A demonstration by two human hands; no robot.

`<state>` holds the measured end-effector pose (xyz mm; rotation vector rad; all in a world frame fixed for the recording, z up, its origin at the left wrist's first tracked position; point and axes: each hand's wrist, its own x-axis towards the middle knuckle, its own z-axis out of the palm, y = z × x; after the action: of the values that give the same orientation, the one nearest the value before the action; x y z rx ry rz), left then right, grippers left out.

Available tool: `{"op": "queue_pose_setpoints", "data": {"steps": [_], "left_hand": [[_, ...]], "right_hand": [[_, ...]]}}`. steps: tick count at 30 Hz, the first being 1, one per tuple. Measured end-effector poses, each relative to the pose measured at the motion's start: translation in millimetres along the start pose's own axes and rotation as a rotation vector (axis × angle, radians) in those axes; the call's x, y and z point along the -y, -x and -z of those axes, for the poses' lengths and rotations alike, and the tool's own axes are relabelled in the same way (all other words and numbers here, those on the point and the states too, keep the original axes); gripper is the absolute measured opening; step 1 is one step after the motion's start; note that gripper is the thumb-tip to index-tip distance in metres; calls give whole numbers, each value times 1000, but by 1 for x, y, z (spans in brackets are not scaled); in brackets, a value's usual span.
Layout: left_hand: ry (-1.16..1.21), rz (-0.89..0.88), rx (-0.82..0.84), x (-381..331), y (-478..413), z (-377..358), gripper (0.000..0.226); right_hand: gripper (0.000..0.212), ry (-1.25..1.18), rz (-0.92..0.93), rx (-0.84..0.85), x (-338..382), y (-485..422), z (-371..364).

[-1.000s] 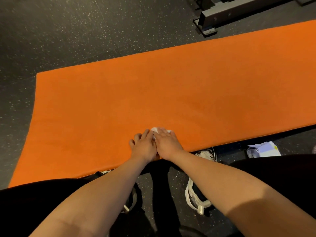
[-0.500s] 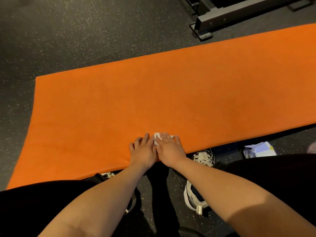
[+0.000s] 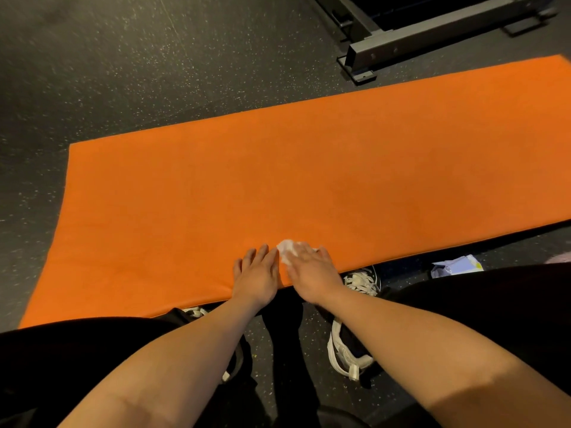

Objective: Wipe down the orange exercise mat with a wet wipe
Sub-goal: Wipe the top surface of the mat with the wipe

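Two flat hands lie side by side at the mat's (image 3: 309,180) near edge: left hand (image 3: 258,278) on bare orange, right hand (image 3: 312,273) pressing the wipe (image 3: 285,250) under straight fingers. Mat lies on the floor (image 3: 123,72); a frame (image 3: 432,38) stands beyond its far edge.

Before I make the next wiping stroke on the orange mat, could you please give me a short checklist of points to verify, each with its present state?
1. Wet wipe under the right hand: ok, the fingers press it down flat.
2. Wipe in contact with the orange mat: ok, it lies near the mat's near edge.
3. Left hand steadying the mat: ok, it rests flat beside the right hand.
4. Mat flat ahead of the hands: ok, no fold shows.
5. Wipe moist and clean enough: cannot tell.
6. Right end of the mat: cannot tell, it runs out of the picture.
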<state>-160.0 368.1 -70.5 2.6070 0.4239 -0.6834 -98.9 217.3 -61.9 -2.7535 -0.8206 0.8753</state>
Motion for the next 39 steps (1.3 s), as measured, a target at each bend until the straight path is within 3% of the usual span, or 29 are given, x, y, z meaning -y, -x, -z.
{"op": "queue_pose_setpoints", "data": {"steps": [4, 6, 9, 11, 13, 17, 19, 23, 25, 30, 36, 39], "left_hand": [[-11, 4, 4, -3, 1, 1, 51], [-7, 15, 3, -3, 1, 1, 52], [13, 28, 1, -4, -1, 1, 52], [22, 35, 0, -5, -3, 1, 51], [21, 39, -9, -4, -4, 1, 49], [-16, 47, -11, -3, -11, 7, 48], [-6, 60, -6, -3, -17, 12, 47], [27, 87, -12, 0, -28, 16, 49], [25, 105, -4, 2, -34, 16, 48], [5, 126, -36, 6, -49, 18, 48], [75, 155, -56, 7, -80, 24, 48], [46, 138, -28, 9, -84, 23, 49]], "right_hand": [[60, -49, -395, -11, -20, -6, 7], [58, -67, -340, 2, -4, -9, 4], [53, -60, -39, 28, 24, -8, -5], [52, -50, 29, 59, 23, -11, -5], [54, -26, -33, 78, 11, -19, 0], [59, -97, -356, 73, -5, -36, 14], [58, -121, -290, 95, 7, -40, 13], [52, -100, 12, 120, 22, -48, 6], [53, -63, -14, 106, 11, -58, 8], [59, -169, -413, 77, -13, -88, 22], [53, -107, 23, 138, 15, -103, 16], [56, -74, -110, 69, -3, -117, 16]]}}
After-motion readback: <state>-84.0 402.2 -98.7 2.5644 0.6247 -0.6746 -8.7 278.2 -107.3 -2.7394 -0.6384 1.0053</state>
